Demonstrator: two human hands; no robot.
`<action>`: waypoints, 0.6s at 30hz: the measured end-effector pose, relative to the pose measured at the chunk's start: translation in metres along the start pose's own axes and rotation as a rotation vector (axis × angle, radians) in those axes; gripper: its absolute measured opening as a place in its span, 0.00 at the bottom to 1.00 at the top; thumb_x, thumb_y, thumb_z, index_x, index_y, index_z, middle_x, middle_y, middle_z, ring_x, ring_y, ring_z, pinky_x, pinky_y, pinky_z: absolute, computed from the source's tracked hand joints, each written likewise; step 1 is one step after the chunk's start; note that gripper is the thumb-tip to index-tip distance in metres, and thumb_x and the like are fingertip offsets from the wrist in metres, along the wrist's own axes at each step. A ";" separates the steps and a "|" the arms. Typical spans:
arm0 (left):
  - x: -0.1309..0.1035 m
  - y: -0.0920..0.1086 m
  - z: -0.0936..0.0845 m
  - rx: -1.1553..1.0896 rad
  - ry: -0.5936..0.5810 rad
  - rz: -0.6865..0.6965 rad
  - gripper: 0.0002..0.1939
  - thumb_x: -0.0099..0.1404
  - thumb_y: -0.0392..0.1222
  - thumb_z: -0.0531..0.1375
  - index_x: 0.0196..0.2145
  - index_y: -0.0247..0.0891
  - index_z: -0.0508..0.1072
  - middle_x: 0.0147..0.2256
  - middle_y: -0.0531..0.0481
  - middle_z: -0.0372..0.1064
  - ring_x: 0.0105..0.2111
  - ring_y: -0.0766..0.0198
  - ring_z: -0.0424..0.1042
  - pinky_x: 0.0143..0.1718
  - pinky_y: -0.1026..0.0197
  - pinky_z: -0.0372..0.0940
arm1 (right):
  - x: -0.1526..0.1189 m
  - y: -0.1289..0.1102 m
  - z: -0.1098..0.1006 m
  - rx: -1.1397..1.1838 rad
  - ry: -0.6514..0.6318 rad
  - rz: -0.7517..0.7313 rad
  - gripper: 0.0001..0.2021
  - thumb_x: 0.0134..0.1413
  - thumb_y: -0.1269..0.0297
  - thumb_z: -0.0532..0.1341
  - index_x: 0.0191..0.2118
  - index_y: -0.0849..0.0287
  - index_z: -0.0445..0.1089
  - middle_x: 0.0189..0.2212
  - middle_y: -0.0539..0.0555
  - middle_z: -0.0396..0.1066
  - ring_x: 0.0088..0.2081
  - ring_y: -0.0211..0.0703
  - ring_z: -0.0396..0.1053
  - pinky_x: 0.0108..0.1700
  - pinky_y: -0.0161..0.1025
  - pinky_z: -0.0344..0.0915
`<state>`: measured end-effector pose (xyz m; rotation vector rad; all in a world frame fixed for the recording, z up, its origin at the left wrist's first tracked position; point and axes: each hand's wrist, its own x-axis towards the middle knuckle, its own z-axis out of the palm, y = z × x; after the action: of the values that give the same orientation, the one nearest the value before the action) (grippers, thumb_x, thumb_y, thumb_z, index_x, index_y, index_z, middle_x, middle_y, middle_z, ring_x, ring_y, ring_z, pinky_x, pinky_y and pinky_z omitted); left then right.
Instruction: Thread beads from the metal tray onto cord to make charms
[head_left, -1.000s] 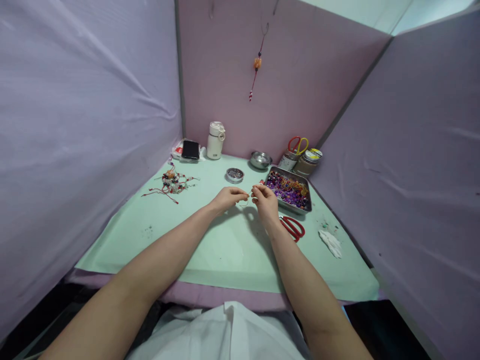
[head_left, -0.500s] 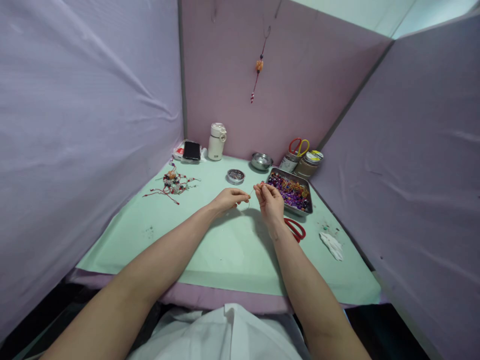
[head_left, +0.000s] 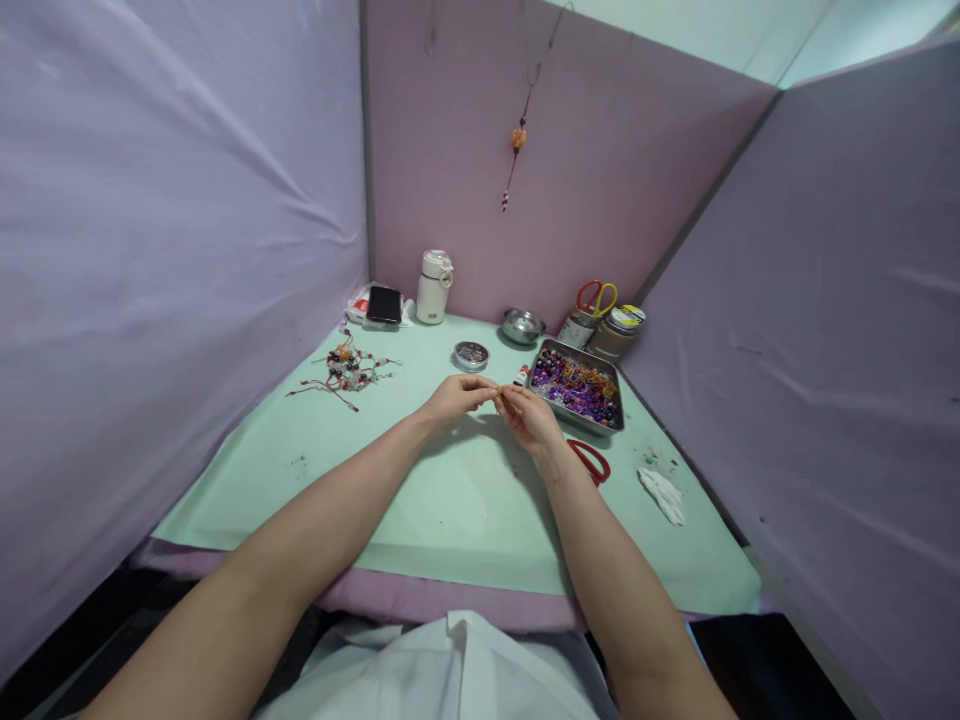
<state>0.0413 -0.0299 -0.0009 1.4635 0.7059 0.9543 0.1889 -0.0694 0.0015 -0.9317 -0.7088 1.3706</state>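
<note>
My left hand (head_left: 459,398) pinches with thumb and forefinger over the middle of the table, its fingertips touching those of my right hand (head_left: 531,418). The right hand's fingers are closed in a pinch too. A thin, pale cord was visible between the hands a moment ago; the fingertips now mostly hide it. Just beyond my right hand lies a small red-and-white item (head_left: 522,375). To its right stands a metal tray (head_left: 592,428) full of purple and orange beads and strings. Red-handled scissors (head_left: 592,462) lie partly hidden behind my right wrist.
A round dish of small pieces (head_left: 472,356) and a steel bowl (head_left: 523,327) sit behind the hands. Beaded red cords (head_left: 349,368) lie left, near a white bottle (head_left: 433,288) and a black phone-like object (head_left: 384,305). Jars (head_left: 615,335) and a white cloth (head_left: 662,496) are right.
My right hand has moved left and slightly down, bringing its fingertips against my left hand's. The small red-and-white item beside the tray has come into fuller view.
</note>
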 end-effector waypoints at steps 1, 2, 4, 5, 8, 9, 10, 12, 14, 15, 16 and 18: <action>0.000 0.000 0.000 -0.022 -0.002 -0.015 0.17 0.48 0.50 0.65 0.33 0.36 0.78 0.29 0.49 0.71 0.25 0.70 0.59 0.28 0.64 0.54 | -0.001 -0.001 0.000 -0.009 -0.010 0.003 0.08 0.36 0.69 0.68 0.25 0.60 0.69 0.27 0.49 0.72 0.31 0.33 0.71 0.41 0.32 0.70; 0.000 0.000 0.000 -0.047 -0.005 -0.032 0.17 0.48 0.50 0.65 0.33 0.36 0.78 0.27 0.50 0.70 0.24 0.70 0.59 0.28 0.64 0.54 | -0.001 -0.001 0.001 -0.025 -0.021 0.002 0.08 0.36 0.68 0.68 0.26 0.60 0.69 0.27 0.49 0.71 0.31 0.33 0.71 0.41 0.32 0.70; -0.001 0.001 0.001 -0.095 -0.004 -0.066 0.17 0.47 0.49 0.66 0.32 0.36 0.78 0.26 0.50 0.70 0.24 0.71 0.58 0.28 0.64 0.54 | -0.001 0.001 -0.001 -0.083 -0.035 -0.013 0.09 0.36 0.66 0.68 0.26 0.60 0.69 0.27 0.49 0.71 0.31 0.34 0.70 0.41 0.34 0.69; -0.001 0.001 0.002 -0.114 0.004 -0.084 0.16 0.46 0.49 0.67 0.31 0.35 0.78 0.26 0.50 0.70 0.24 0.71 0.58 0.28 0.64 0.54 | 0.000 0.003 -0.002 -0.126 -0.024 -0.038 0.09 0.36 0.65 0.68 0.27 0.60 0.69 0.27 0.49 0.71 0.31 0.35 0.70 0.41 0.35 0.69; -0.002 0.003 0.004 -0.141 0.047 -0.119 0.16 0.46 0.49 0.67 0.30 0.35 0.77 0.29 0.48 0.71 0.26 0.71 0.60 0.29 0.64 0.54 | 0.005 0.009 -0.007 -0.357 0.102 -0.223 0.10 0.39 0.62 0.65 0.29 0.60 0.68 0.28 0.50 0.70 0.33 0.39 0.68 0.43 0.41 0.67; -0.002 0.003 0.004 -0.140 0.065 -0.120 0.17 0.46 0.50 0.67 0.30 0.35 0.77 0.30 0.48 0.71 0.26 0.71 0.60 0.30 0.64 0.55 | 0.006 0.010 -0.008 -0.446 0.151 -0.307 0.10 0.40 0.62 0.64 0.30 0.60 0.68 0.29 0.51 0.70 0.34 0.39 0.68 0.44 0.42 0.66; -0.002 0.002 0.004 -0.133 0.079 -0.118 0.17 0.46 0.50 0.67 0.31 0.35 0.77 0.31 0.47 0.71 0.27 0.70 0.61 0.30 0.64 0.55 | 0.006 0.012 -0.008 -0.517 0.181 -0.382 0.10 0.42 0.61 0.63 0.32 0.60 0.68 0.30 0.51 0.70 0.36 0.40 0.68 0.46 0.43 0.65; -0.001 0.001 0.003 -0.100 0.104 -0.107 0.18 0.46 0.51 0.67 0.31 0.35 0.77 0.32 0.47 0.72 0.27 0.70 0.62 0.30 0.63 0.55 | 0.005 0.013 -0.005 -0.552 0.169 -0.457 0.10 0.45 0.60 0.61 0.33 0.59 0.68 0.33 0.51 0.69 0.39 0.40 0.67 0.48 0.43 0.64; 0.000 -0.001 0.002 -0.044 0.117 -0.091 0.18 0.46 0.51 0.66 0.32 0.35 0.77 0.31 0.47 0.72 0.28 0.68 0.62 0.31 0.62 0.56 | 0.001 0.012 0.001 -0.452 0.106 -0.417 0.09 0.47 0.60 0.59 0.34 0.58 0.67 0.34 0.51 0.68 0.40 0.40 0.68 0.46 0.42 0.65; 0.000 -0.002 0.002 -0.015 0.115 -0.079 0.18 0.46 0.51 0.66 0.32 0.35 0.77 0.31 0.47 0.73 0.28 0.68 0.63 0.32 0.62 0.56 | -0.001 0.012 0.004 -0.383 0.080 -0.367 0.08 0.47 0.60 0.59 0.33 0.57 0.66 0.34 0.50 0.67 0.39 0.40 0.68 0.45 0.42 0.66; 0.000 -0.002 0.002 0.008 0.112 -0.066 0.18 0.47 0.50 0.66 0.32 0.35 0.78 0.31 0.47 0.73 0.28 0.67 0.64 0.33 0.61 0.57 | -0.004 0.012 0.007 -0.322 0.064 -0.312 0.08 0.47 0.60 0.59 0.33 0.57 0.66 0.34 0.50 0.67 0.39 0.40 0.68 0.43 0.41 0.67; 0.000 -0.002 0.003 0.024 0.108 -0.046 0.16 0.47 0.48 0.65 0.31 0.34 0.78 0.31 0.46 0.73 0.30 0.65 0.66 0.35 0.60 0.58 | -0.007 0.011 0.013 -0.240 0.043 -0.210 0.07 0.47 0.59 0.59 0.32 0.56 0.65 0.33 0.49 0.67 0.37 0.39 0.69 0.41 0.40 0.67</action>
<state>0.0443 -0.0317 -0.0027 1.4185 0.8296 0.9979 0.1717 -0.0755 -0.0016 -1.0400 -0.9261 1.0936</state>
